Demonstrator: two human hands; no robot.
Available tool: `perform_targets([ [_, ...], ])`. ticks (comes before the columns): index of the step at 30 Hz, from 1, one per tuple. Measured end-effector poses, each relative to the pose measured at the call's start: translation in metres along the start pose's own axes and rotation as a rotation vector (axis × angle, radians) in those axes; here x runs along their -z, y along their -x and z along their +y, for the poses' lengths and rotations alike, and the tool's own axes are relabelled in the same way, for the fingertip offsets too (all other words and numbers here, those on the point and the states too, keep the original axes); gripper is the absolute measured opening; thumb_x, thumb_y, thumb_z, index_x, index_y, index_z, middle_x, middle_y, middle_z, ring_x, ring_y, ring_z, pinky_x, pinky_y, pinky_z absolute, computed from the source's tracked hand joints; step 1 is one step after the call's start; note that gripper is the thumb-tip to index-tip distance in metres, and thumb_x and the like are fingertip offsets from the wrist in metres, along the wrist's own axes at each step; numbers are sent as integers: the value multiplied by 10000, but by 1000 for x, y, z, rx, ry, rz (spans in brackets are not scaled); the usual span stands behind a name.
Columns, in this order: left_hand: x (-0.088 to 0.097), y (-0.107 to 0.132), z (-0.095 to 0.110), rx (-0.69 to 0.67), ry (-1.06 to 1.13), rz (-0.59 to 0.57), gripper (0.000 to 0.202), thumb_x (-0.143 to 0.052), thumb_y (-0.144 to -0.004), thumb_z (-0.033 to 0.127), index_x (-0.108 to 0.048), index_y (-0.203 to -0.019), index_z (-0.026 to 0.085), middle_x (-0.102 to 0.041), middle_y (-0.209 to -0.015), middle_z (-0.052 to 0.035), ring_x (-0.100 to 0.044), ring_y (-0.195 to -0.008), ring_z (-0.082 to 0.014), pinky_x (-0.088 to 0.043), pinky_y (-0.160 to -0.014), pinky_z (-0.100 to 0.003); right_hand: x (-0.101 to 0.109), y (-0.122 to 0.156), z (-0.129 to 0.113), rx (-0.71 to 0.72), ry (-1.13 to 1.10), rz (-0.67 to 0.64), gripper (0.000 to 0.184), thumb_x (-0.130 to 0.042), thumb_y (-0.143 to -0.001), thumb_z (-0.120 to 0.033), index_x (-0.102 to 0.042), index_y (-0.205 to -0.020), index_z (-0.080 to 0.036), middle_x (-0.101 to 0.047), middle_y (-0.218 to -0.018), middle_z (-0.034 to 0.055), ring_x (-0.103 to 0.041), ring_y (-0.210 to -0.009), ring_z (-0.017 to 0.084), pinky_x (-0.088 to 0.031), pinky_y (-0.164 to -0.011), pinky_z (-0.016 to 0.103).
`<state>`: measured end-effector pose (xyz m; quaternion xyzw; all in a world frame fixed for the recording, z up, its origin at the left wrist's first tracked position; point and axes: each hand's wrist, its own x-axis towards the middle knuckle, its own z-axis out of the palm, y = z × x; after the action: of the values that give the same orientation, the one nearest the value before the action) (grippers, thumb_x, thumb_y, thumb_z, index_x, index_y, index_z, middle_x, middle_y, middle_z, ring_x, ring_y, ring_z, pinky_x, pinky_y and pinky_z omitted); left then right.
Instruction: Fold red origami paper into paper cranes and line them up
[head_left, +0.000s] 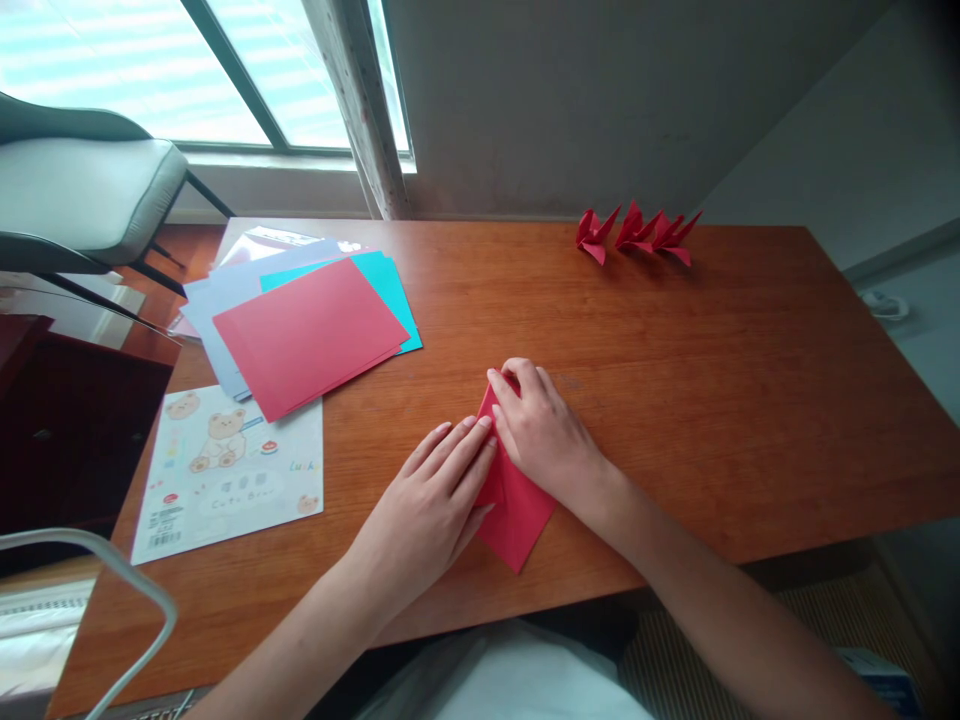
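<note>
A folded red sheet of origami paper (519, 520) lies on the table in front of me, one corner pointing toward me. My left hand (431, 500) rests along its left side, fingers stretched out and tips touching the paper. Over the paper's far end, my right hand (544, 425) has its fingers bent and closed on the edge near the tip. Both hands cover much of the upper part, so the folds there are hidden.
On the wooden table (750, 400), red sheets (315, 335) overlap blue sheets (401, 305) at the left. A bear-printed packet (232, 470) lies nearer. Several folded red paper cranes (595, 235) stand at the back. A white cable (150, 590) curves at lower left; a chair (82, 190) stands beyond.
</note>
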<state>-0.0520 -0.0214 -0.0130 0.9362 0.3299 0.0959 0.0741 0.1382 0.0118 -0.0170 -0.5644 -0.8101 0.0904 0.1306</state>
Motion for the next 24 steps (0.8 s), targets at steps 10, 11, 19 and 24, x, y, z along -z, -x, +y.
perform_targets([
  [10,1,1,0,0,-12,-3,537,-492,-982,292,-428,-1480,101,-393,-1567,-132,-389,-1439,-298,-355,-1193,-465,-2,1,1,10,21,14,473,-460,-928,-100,-490,-1397,-49,-538,-1271,204,-511,-1155,306,-530,-960,438],
  [11,1,1,0,1,-9,-1,536,-491,-983,291,-426,-1480,103,-395,-1565,-134,-388,-1440,-299,-355,-1193,-467,-2,1,1,9,20,15,474,-459,-926,-97,-490,-1397,-58,-538,-1273,202,-511,-1156,306,-532,-955,441],
  [19,0,0,1,-2,-18,2,528,-492,-980,284,-436,-1472,99,-407,-1558,-139,-397,-1435,-299,-362,-1190,-465,-1,0,0,6,19,15,461,-453,-929,-95,-498,-1385,-41,-540,-1266,213,-513,-1165,310,-537,-950,440],
  [24,0,0,0,0,-2,9,534,-496,-977,277,-428,-1478,105,-411,-1555,-142,-394,-1437,-299,-352,-1195,-466,0,-1,1,-5,-18,15,450,-462,-933,-120,-510,-1376,-58,-538,-1260,204,-520,-1156,304,-537,-952,448],
])
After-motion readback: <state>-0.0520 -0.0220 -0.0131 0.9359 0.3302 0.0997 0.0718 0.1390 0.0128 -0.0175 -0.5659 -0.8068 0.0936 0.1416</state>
